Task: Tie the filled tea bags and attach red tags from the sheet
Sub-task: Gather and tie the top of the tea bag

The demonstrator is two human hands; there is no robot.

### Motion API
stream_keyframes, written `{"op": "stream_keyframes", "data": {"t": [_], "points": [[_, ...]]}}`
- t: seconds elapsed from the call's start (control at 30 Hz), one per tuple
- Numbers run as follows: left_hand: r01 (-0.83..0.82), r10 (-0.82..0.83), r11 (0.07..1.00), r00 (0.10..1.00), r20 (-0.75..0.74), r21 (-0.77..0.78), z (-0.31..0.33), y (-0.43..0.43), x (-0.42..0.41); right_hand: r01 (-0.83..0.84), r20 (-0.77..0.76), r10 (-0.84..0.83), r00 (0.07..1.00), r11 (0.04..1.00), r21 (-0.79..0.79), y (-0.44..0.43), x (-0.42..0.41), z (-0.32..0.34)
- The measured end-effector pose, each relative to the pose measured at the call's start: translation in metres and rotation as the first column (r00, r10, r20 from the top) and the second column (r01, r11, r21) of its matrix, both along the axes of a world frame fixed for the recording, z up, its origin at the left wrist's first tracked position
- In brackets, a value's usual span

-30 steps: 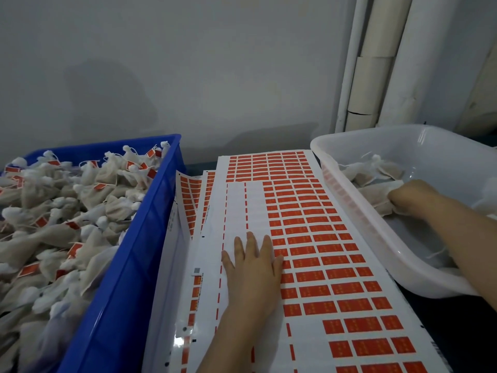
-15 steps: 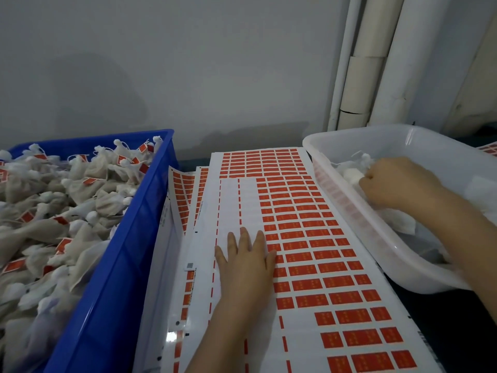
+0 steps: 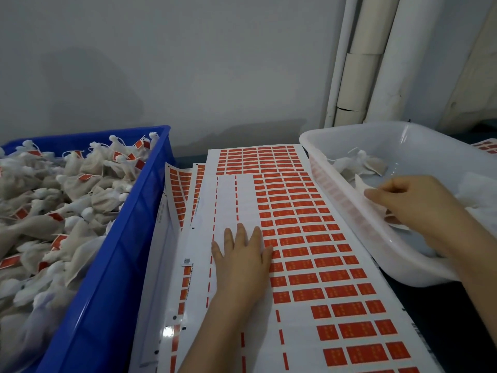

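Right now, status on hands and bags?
Left hand flat on tag sheet. Right hand pinching a tea bag in white tub. Nothing blocking.

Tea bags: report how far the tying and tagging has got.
Done: the blue crate is heaped with tied bags bearing red tags, and the sheet has bare strips where tags are gone. In hand: the right hand pinches a bag in the white tub; the left hand rests flat on the sheet. Left: a few untagged bags in the tub, many tags.
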State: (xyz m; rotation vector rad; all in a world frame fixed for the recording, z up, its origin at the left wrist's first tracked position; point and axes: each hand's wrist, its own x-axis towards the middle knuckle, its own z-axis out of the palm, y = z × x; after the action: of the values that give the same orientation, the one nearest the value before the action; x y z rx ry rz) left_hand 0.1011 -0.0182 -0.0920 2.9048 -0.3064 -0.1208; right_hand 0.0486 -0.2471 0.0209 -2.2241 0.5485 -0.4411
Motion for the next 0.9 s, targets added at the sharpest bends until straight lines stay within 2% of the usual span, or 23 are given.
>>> {"op": "stream_keyframes", "data": {"t": [0.1,0.2,0.3,0.4,0.47,0.5,0.53,0.57,0.6,0.67,0.73,0.77,0.8,0.9], "points": [[0.000,0.000,1.000,1.000,0.002,-0.019,0.000,0.000,-0.001,0.061,0.057,-0.047,0.997,0.963,-0.264,-0.002,-0.002,0.003],[-0.009,0.009,0.999,1.000,0.003,-0.035,0.002,-0.002,-0.001,0.102,0.198,-0.023,0.980,0.911,-0.399,0.002,-0.005,0.017],[-0.019,0.019,0.999,1.000,0.003,-0.044,0.003,-0.001,-0.002,0.109,0.381,0.038,0.924,0.927,-0.359,0.011,-0.006,0.040],[-0.036,0.036,0.998,0.999,-0.001,-0.059,0.006,-0.002,-0.002,-0.026,0.491,0.142,0.859,0.972,-0.235,0.025,-0.004,0.061],[-0.073,0.077,0.985,0.997,0.022,-0.154,0.011,-0.003,-0.003,-0.140,0.506,0.221,0.834,0.971,-0.192,0.040,-0.005,0.071],[-0.099,0.109,0.959,0.994,0.025,-0.265,0.015,-0.003,-0.004,-0.202,0.500,0.260,0.826,0.965,-0.168,0.049,-0.006,0.073],[-0.121,0.138,0.895,0.990,0.010,-0.429,0.020,-0.003,-0.006,-0.267,0.488,0.303,0.819,0.953,-0.144,0.058,-0.006,0.073],[-0.139,0.155,0.775,0.988,-0.027,-0.616,0.028,-0.003,-0.009,-0.326,0.469,0.346,0.813,0.937,-0.125,0.068,-0.005,0.069],[-0.159,0.157,0.614,0.985,-0.078,-0.773,0.037,-0.003,-0.013,-0.379,0.447,0.385,0.808,0.919,-0.108,0.075,-0.004,0.063],[-0.199,0.098,0.330,0.979,-0.176,-0.923,0.053,-0.001,-0.016,-0.457,0.381,0.443,0.812,0.888,-0.059,0.089,0.002,0.045],[-0.244,-0.026,0.045,0.969,-0.245,-0.969,0.057,0.001,-0.011,-0.487,0.294,0.468,0.833,0.874,-0.011,0.099,0.010,0.022],[-0.264,-0.041,-0.016,0.964,-0.263,-0.964,0.057,0.002,-0.010,-0.492,0.264,0.474,0.840,0.870,0.003,0.103,0.014,0.010],[-0.241,-0.032,-0.021,0.970,-0.240,-0.970,0.056,0.001,-0.010,-0.493,0.247,0.475,0.845,0.870,0.016,0.105,0.018,-0.001],[-0.083,0.047,0.218,0.996,-0.075,-0.972,0.049,-0.001,-0.015,-0.469,0.260,0.429,0.865,0.876,0.115,0.104,0.025,-0.026]]}}
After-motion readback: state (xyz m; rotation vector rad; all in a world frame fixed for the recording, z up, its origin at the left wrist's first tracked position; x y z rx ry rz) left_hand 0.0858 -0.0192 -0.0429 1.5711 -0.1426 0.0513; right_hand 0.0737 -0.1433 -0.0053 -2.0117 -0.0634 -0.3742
